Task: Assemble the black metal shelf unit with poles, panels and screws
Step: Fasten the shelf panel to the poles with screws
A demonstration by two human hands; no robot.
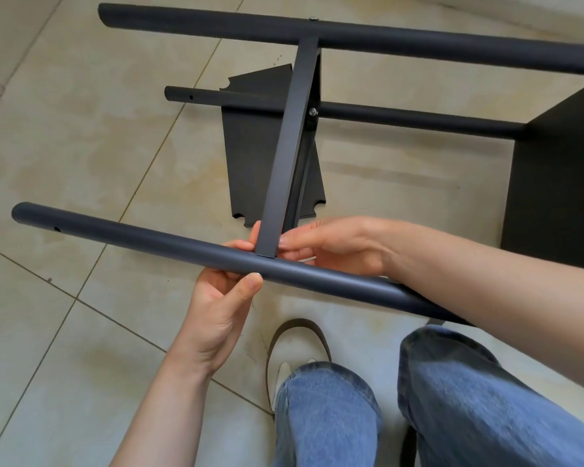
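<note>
The black shelf frame lies on its side. Its near pole (132, 235) runs across the middle, held up off the floor. My left hand (221, 298) grips this pole from below, thumb on its near side. My right hand (331, 244) sits just beyond the pole with its fingertips at the end of a shelf panel's edge (289, 143) where it meets the pole; what they pinch is hidden. A top pole (418, 40) and a lower pole (402, 117) join the same panel with silver screws (313, 111). A second panel (560, 176) stands at the right.
A loose black panel (250, 156) with notched corners lies flat on the beige tiled floor (81, 136) under the frame. My legs in blue jeans (452, 399) and a shoe (284, 372) fill the bottom right. A pale wall base runs along the top.
</note>
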